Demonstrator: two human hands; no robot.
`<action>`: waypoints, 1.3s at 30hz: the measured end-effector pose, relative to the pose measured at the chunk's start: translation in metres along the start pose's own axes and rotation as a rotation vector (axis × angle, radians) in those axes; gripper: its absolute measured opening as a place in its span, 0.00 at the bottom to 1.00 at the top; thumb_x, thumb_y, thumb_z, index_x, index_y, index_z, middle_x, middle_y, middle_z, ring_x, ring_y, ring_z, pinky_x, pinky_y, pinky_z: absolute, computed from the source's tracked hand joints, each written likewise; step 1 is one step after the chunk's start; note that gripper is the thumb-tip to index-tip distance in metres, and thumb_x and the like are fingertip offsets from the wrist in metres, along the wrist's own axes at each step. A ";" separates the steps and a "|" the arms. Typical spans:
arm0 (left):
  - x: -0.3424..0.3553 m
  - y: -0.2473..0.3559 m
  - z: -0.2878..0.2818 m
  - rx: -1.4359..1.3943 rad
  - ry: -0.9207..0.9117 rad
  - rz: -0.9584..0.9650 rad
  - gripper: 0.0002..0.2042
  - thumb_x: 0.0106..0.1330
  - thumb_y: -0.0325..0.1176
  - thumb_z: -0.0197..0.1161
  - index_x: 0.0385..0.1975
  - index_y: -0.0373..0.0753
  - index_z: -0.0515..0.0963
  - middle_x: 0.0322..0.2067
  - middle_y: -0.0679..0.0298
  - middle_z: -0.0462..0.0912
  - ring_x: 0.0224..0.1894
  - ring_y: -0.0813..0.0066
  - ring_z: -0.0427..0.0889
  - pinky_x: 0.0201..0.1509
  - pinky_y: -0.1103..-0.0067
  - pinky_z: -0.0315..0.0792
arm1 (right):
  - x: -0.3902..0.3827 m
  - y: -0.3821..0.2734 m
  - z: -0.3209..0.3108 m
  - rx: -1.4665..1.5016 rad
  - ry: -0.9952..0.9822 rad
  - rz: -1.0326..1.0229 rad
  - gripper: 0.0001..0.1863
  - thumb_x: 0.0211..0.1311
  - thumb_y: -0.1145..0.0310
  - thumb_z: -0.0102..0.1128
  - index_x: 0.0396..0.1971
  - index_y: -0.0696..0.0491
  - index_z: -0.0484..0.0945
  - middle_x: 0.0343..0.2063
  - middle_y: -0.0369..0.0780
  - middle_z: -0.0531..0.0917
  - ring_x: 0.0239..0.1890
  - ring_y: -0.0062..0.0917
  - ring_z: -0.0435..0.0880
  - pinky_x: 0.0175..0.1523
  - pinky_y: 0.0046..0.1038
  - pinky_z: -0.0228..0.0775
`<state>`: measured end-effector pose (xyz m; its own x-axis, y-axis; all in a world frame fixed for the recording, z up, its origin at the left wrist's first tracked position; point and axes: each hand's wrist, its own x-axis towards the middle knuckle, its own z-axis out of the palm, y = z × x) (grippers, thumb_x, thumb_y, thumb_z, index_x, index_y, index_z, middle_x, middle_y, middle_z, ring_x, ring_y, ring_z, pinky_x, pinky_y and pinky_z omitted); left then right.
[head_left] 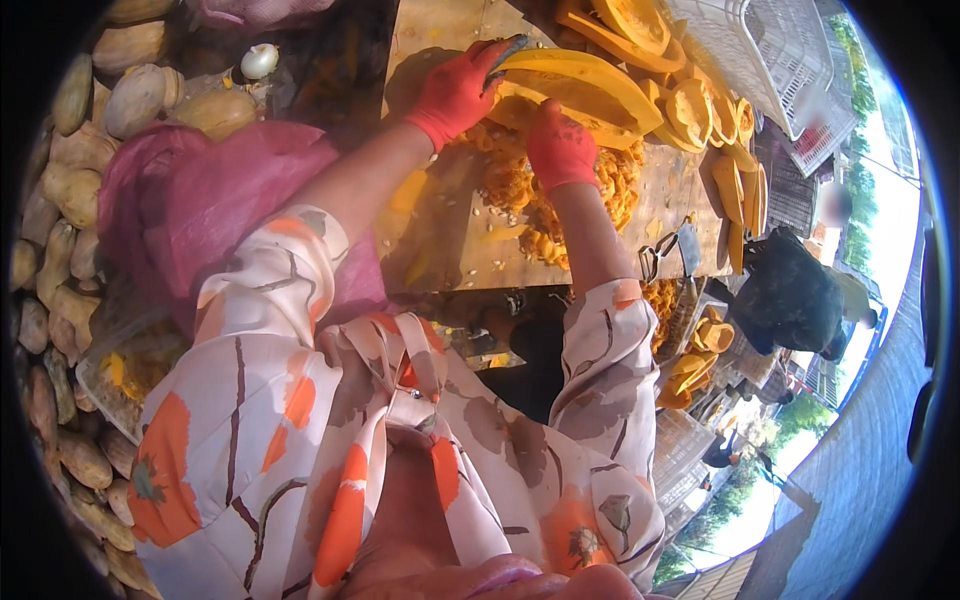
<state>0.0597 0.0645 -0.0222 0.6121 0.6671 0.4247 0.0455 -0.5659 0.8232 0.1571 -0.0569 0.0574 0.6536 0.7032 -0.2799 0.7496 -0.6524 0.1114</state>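
A long, hollowed half of orange squash [600, 85] lies over the wooden table. My left hand [455, 95], in a red glove with dark fingertips, grips its left end. Against its near side is my right hand [560, 150], also red-gloved and closed in a fist; whatever its fingers hold is hidden. Below and around the right hand spreads a heap of stringy orange pulp [622, 190] with seeds. Pale seeds lie scattered on the wooden table [440, 255].
Cut squash halves [690, 112] are stacked at the far right, near white plastic crates [765, 50]. A metal tool with a dark loop [688, 250] lies at the table's right edge. Whole tan squashes [75, 195] and a pink sack [200, 200] fill the left. People stand farther right.
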 end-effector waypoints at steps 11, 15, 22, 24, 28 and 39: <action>0.006 -0.005 0.008 -0.067 0.012 -0.002 0.25 0.61 0.30 0.61 0.60 0.49 0.67 0.50 0.58 0.76 0.48 0.52 0.77 0.49 0.68 0.74 | 0.013 -0.019 -0.009 0.157 -0.044 0.026 0.13 0.63 0.65 0.44 0.40 0.57 0.73 0.36 0.52 0.83 0.42 0.48 0.82 0.47 0.44 0.73; 0.003 -0.011 0.005 -0.040 0.006 -0.026 0.26 0.60 0.30 0.61 0.61 0.47 0.67 0.50 0.58 0.77 0.48 0.53 0.78 0.49 0.67 0.73 | -0.001 -0.017 -0.009 0.279 0.044 -0.010 0.12 0.61 0.67 0.48 0.40 0.58 0.73 0.35 0.52 0.84 0.41 0.48 0.82 0.47 0.43 0.73; 0.005 -0.008 0.010 -0.037 -0.064 -0.090 0.26 0.59 0.21 0.59 0.60 0.41 0.68 0.50 0.50 0.78 0.53 0.54 0.78 0.55 0.72 0.71 | 0.020 -0.025 0.004 0.124 0.066 0.047 0.11 0.61 0.67 0.52 0.41 0.56 0.73 0.35 0.46 0.85 0.40 0.39 0.85 0.42 0.40 0.76; 0.006 -0.010 0.004 0.071 -0.081 -0.078 0.26 0.59 0.21 0.60 0.60 0.41 0.68 0.50 0.50 0.78 0.53 0.54 0.78 0.56 0.72 0.71 | 0.010 -0.036 0.000 0.056 0.007 -0.076 0.11 0.60 0.67 0.52 0.40 0.56 0.73 0.35 0.45 0.85 0.40 0.39 0.85 0.40 0.41 0.76; 0.007 -0.017 0.002 -0.016 -0.065 -0.068 0.26 0.59 0.22 0.60 0.60 0.39 0.68 0.50 0.50 0.78 0.52 0.56 0.78 0.56 0.73 0.70 | -0.016 -0.024 -0.005 -0.005 -0.109 -0.163 0.10 0.60 0.66 0.50 0.39 0.54 0.73 0.33 0.46 0.85 0.37 0.40 0.85 0.38 0.41 0.75; 0.007 -0.020 0.005 0.045 0.000 -0.049 0.22 0.63 0.36 0.61 0.58 0.49 0.72 0.34 0.56 0.82 0.36 0.58 0.81 0.41 0.70 0.73 | 0.012 -0.021 -0.019 -0.021 -0.052 -0.230 0.12 0.58 0.68 0.53 0.41 0.55 0.74 0.28 0.44 0.85 0.33 0.39 0.86 0.34 0.39 0.76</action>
<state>0.0673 0.0780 -0.0379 0.6086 0.6943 0.3842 0.1108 -0.5538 0.8253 0.1509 -0.0294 0.0698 0.4600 0.8167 -0.3485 0.8804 -0.4706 0.0590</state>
